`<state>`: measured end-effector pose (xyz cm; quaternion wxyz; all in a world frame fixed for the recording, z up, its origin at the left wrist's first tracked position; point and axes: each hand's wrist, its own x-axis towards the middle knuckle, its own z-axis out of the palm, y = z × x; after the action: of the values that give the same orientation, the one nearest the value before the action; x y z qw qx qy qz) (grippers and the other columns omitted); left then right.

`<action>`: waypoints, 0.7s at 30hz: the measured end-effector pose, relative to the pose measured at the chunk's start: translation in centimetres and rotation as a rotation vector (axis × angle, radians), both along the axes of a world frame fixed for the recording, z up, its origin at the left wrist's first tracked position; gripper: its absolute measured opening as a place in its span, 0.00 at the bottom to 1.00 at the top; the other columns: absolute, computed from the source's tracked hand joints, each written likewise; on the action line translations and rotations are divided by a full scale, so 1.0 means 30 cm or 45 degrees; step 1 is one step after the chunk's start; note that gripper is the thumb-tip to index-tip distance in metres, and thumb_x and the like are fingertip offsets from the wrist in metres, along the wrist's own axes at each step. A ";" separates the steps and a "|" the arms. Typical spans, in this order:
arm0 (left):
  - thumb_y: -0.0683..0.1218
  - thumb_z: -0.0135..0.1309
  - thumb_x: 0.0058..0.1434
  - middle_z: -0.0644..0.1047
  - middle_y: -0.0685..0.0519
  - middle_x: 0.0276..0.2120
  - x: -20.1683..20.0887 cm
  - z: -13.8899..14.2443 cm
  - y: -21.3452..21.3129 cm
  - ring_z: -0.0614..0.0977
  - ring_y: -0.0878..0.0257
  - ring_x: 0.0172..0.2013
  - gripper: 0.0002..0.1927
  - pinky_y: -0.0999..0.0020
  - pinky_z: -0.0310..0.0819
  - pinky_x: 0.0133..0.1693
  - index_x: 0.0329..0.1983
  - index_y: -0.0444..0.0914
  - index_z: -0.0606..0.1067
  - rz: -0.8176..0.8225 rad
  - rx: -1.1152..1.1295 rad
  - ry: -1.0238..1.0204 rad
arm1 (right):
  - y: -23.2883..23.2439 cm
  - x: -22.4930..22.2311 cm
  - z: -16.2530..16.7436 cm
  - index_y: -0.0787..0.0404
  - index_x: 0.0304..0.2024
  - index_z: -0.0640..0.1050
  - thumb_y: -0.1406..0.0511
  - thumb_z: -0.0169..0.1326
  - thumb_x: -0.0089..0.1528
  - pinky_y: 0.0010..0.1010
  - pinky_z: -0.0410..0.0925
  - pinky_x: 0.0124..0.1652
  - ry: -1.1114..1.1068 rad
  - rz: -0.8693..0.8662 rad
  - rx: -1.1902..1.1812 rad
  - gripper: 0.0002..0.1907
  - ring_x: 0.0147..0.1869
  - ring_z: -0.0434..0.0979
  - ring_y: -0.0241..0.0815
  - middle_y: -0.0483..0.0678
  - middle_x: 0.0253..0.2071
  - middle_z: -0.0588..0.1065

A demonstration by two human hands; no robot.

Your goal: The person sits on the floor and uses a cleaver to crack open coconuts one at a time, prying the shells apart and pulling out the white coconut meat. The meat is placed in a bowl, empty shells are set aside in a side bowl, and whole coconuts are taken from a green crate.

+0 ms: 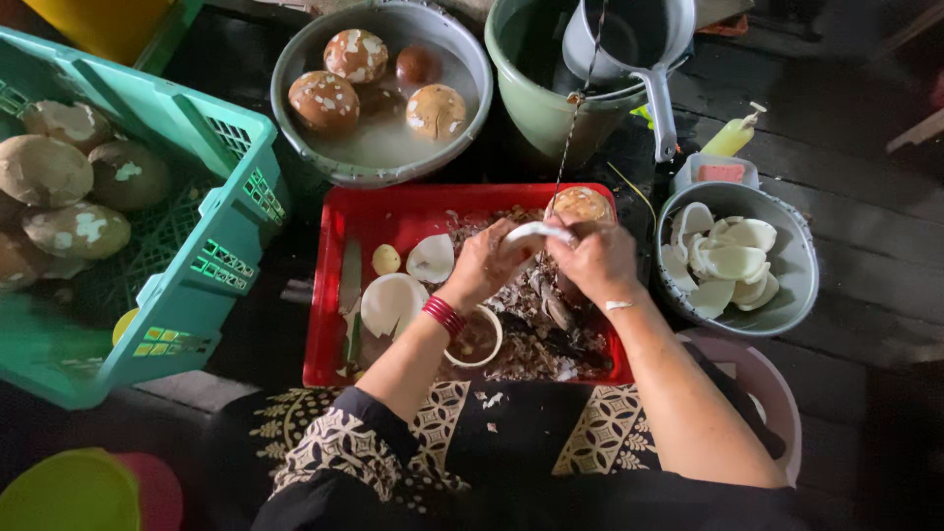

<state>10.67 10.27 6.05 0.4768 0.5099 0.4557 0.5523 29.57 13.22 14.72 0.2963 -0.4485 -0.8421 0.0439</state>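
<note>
Green crate (pixel 211 236) of husked coconuts at left; red tray (pixel 393 211) centred, strewn with shavings; grey bowl (pixel 796 285) of white pieces at right. Over tray: left hand (pixel 489 265) and right hand (pixel 595 261), grips closed on one white coconut strip (pixel 536 232).

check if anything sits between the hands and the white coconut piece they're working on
Nothing visible does. Both the left hand and the right hand already grip the white piece directly, above the red tray.
</note>
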 end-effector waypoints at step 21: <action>0.46 0.53 0.68 0.81 0.44 0.31 -0.246 -0.089 -0.068 0.83 0.44 0.35 0.12 0.48 0.74 0.35 0.51 0.41 0.67 0.657 -0.203 1.318 | 0.052 0.077 0.051 0.54 0.40 0.79 0.57 0.54 0.60 0.51 0.72 0.41 -0.086 -0.234 -0.331 0.12 0.40 0.81 0.60 0.54 0.35 0.81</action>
<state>3.29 8.24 3.37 0.0789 0.5485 0.7790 0.2933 31.90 14.80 16.24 0.2101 -0.5593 -0.7943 0.1099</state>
